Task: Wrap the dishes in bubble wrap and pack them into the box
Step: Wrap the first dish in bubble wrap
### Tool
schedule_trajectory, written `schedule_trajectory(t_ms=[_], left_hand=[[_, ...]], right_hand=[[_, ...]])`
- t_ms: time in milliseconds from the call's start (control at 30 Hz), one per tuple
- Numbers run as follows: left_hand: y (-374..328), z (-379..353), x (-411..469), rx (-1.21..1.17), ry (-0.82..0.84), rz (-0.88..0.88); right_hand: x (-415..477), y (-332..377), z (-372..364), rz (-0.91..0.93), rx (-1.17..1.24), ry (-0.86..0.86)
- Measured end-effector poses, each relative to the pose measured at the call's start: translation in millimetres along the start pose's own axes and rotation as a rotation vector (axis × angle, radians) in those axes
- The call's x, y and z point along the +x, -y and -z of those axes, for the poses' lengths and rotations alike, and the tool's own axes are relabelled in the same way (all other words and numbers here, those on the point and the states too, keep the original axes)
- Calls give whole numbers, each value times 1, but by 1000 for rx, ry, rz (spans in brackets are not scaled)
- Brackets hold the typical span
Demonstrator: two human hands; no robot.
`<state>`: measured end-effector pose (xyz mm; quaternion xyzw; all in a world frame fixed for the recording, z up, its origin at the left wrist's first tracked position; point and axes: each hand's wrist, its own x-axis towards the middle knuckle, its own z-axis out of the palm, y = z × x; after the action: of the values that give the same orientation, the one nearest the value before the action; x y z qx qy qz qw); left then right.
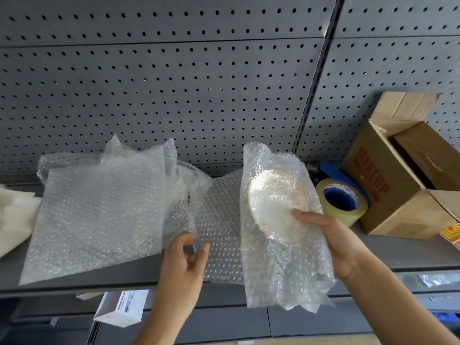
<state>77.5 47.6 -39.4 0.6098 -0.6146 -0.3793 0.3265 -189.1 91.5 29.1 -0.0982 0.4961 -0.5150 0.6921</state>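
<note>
One bubble-wrapped plate point(275, 204) gripped by right hand point(334, 241) — left hand point(184, 261) blurred, fingers unclear; one cardboard box point(388, 180), cut off.

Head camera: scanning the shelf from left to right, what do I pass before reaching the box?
White packing sheets → bubble wrap sheet → left hand → plate, partly wrapped and gripped by the right hand → tape roll → cardboard box.
</note>
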Motion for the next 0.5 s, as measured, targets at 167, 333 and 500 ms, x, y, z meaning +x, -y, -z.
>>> schedule_trajectory(t_ms=[167,333,500], left_hand=[[-14,3,15,-64,217,159],[-25,1,27,-138,299,242],[-33,-3,38,-196,322,257]], right_hand=[[-5,0,0,-5,15,-19],[-12,0,-4,17,33,34],[-21,1,-14,46,50,69]])
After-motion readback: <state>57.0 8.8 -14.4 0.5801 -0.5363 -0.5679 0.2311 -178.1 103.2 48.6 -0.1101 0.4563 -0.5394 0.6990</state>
